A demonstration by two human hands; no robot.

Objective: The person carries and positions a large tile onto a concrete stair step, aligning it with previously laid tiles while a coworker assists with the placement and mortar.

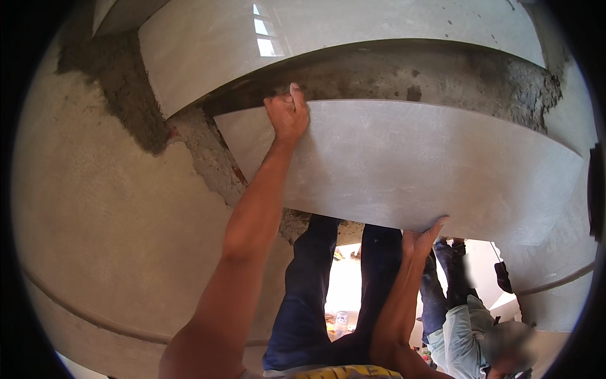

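Observation:
A long, pale grey tile (404,164) spans the view in front of my legs. My left hand (288,117) is closed over its far edge near the left end, fingers hooked past the edge and thumb raised. At the near edge, right of the middle, my right hand (424,237) grips the tile from below, thumb on its face; the other fingers are hidden under it. Past the far edge runs a dark, damp-looking strip of rough cement (379,69). What the tile rests on is mostly hidden.
Another glossy pale tile (353,19) lies beyond the cement strip. Plastered wall (95,202) rises at left, with a patch of darker mortar (120,88) and broken edges. Another person (461,328) is close by at lower right. A clear plastic bottle (341,321) shows between my legs.

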